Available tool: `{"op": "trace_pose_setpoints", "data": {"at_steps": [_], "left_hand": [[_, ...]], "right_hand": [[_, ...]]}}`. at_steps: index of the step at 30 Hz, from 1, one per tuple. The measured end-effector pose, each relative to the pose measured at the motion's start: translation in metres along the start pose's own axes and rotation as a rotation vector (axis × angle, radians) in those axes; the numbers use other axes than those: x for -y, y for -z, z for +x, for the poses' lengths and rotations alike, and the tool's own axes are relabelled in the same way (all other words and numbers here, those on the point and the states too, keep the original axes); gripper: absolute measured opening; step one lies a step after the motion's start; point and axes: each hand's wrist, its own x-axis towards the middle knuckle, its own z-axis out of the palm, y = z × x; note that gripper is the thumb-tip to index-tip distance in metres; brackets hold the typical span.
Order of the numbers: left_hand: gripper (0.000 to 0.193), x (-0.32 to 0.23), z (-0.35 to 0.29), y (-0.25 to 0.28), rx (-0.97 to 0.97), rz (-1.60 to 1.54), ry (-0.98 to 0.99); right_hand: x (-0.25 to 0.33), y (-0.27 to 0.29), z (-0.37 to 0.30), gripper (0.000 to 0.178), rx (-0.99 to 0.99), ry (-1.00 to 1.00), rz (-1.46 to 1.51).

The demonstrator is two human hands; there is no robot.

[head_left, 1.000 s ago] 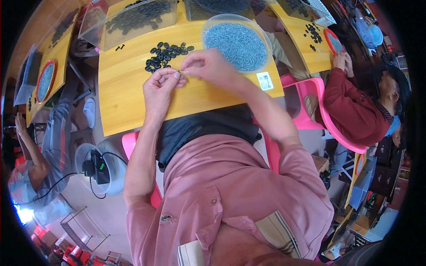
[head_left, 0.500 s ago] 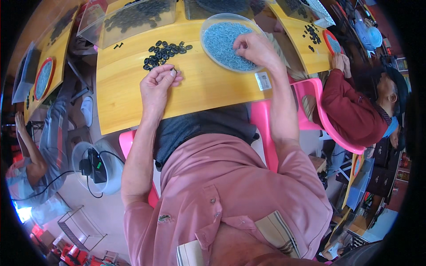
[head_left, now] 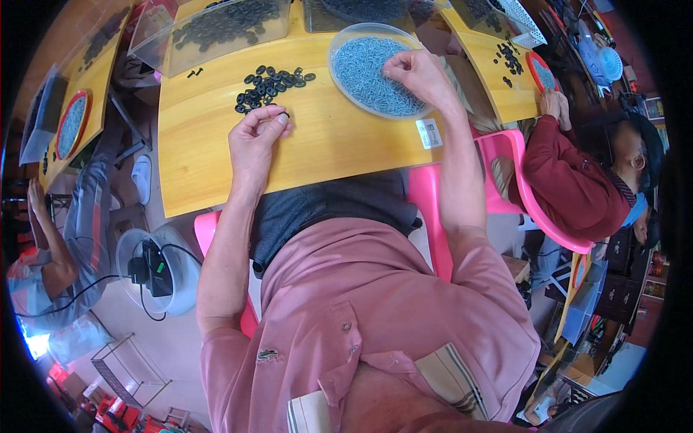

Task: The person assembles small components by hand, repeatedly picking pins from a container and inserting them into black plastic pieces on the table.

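Observation:
My left hand (head_left: pixel 254 141) is over the table, its thumb and forefinger pinching a small black oval piece (head_left: pixel 286 115), mostly covered by the fingertips. Just beyond it lies a loose pile of black oval pieces with holes (head_left: pixel 268 88). My right hand (head_left: pixel 422 76) is at the right side of a round clear tray (head_left: pixel 335 68) full of small bluish-silver screws (head_left: pixel 372 72). Its thumb and forefinger are closed together above the screws; whatever is between them is too small to make out.
A clear bin (head_left: pixel 227 36) of black pieces stands at the far edge of the yellow table (head_left: pixel 209 159). Two black screw-like bits (head_left: pixel 195 73) lie at far left. A white label (head_left: pixel 428 134) is near the tray. Co-workers sit at tables on both sides, one in a maroon sleeve (head_left: pixel 570 173).
My right hand has lifted slightly from the screws, its fingertips now drawn together. My left hand keeps its place and its pinch, the piece turned a little.

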Motion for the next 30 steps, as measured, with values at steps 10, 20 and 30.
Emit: {"op": "trace_pose_setpoints", "data": {"at_steps": [10, 20, 30], "left_hand": [[0.014, -0.001, -0.001, -0.001, 0.011, -0.013, -0.008], [0.014, -0.002, -0.002, -0.001, 0.010, -0.008, 0.007], [0.014, 0.000, 0.000, 0.000, 0.019, -0.026, 0.015]], "right_hand": [[0.004, 0.004, -0.008, 0.021, 0.038, 0.046, -0.153], [-0.004, -0.002, -0.002, 0.017, -0.027, -0.004, -0.047], [0.002, 0.007, -0.002, 0.018, 0.030, -0.078, 0.116]]}}
